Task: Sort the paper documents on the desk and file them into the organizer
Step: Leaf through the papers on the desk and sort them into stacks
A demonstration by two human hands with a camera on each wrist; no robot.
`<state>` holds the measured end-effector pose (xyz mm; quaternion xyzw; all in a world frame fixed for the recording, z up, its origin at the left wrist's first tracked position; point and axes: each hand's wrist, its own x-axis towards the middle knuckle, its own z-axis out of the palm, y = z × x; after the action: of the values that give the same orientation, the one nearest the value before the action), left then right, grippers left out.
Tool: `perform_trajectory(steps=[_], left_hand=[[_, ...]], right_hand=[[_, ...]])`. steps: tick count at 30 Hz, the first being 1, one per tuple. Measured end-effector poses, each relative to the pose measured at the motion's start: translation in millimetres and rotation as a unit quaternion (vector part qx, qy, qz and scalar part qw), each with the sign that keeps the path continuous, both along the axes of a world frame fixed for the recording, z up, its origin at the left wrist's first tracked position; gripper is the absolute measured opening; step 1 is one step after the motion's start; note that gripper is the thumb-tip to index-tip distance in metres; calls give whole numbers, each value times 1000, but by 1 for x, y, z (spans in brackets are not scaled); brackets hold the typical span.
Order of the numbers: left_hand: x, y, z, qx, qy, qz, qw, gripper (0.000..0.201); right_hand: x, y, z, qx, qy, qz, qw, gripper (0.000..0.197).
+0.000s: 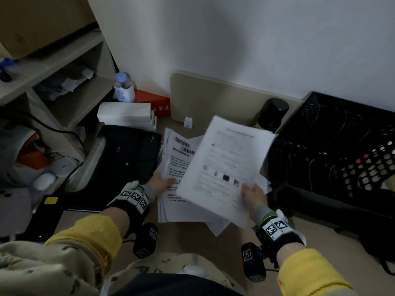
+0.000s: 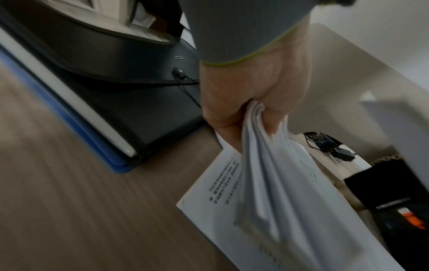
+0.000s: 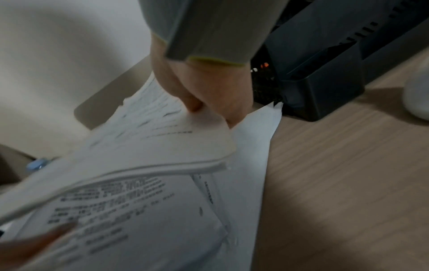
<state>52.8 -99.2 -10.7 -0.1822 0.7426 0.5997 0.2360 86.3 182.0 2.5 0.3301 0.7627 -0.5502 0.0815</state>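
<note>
Thin white printed sheets [image 1: 177, 163], loosely fanned, on wood-grain desk [image 3: 336, 165]; left hand [image 2: 250, 95] pinching their left edge. Upper, flexing bundle [image 1: 224, 167] raised at a tilt, gripped at near corner by right hand [image 1: 253, 194]. Black perforated plastic organizer [image 1: 333, 150] just right of papers. Black flat folder [image 1: 126, 159] left; dark cylinder [image 1: 272, 114] and beige board [image 1: 213, 97] behind.

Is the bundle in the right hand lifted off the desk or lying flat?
Lifted: the right hand grips the bundle by its near edge, raised above the papers beneath.
</note>
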Motion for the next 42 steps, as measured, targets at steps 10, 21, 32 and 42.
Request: perform_trajectory(steps=[10,21,32,42], left_hand=[[6,6,12,89,-65,-61,992,43],[3,13,13,75,-85,-83,990,49],[0,3,8,137,-42,-59,988,60],[-8,-12,-26,-44,-34,-16,998,53]], right_hand=[[3,-22,-6,-12,-78,136,988,35],[6,-20,-5,-112,-26,95,989,28],[0,-30,-3,-112,27,136,984,74],[-11,-23,-38,-77,-100,86,988,61]])
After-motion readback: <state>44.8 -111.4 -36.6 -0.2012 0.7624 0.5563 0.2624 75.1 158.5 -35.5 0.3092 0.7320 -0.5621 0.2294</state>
